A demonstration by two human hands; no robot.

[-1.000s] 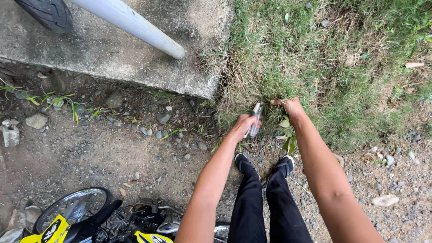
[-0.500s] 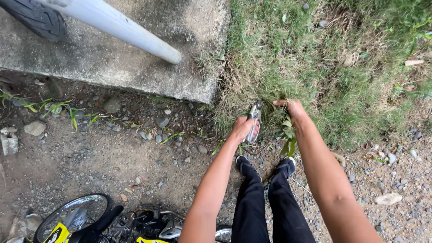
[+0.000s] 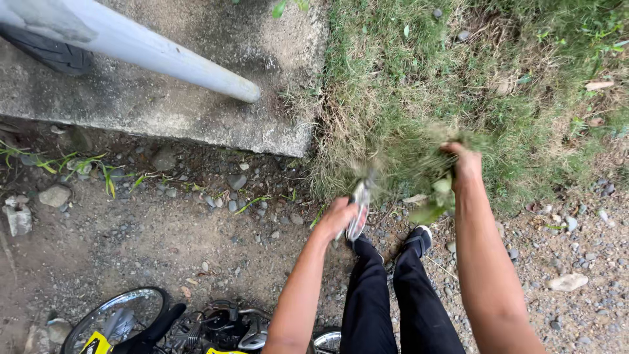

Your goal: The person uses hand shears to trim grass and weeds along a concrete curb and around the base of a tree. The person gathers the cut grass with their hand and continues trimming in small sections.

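At the far left, a dark tyre [image 3: 56,56] is seen on a concrete slab [image 3: 164,105], and a pale grey pole [image 3: 151,52] is laid slantwise across that slab. Below it, bare gravel ground [image 3: 151,229] is strewn with small stones, and a chromed motorcycle wheel [image 3: 114,318] with yellow bodywork is seen at the bottom edge. Further right, the left hand [image 3: 337,219] is closed around a metal cutting tool [image 3: 359,210], probably shears, though the blades are blurred; the tool is held upright at the edge of the grass patch [image 3: 458,72], just above 2 black shoes [image 3: 419,239] and dark trouser legs. To the right of that, the right hand [image 3: 466,160] is raised over the grass and clenched on a tuft of cut grass [image 3: 436,180], with green blades and a broader leaf hanging beneath the fist. The tuft is held clear of the tool, the 2 hands being apart. At the far right, a pale flat stone [image 3: 569,282] is seen on the gravel.
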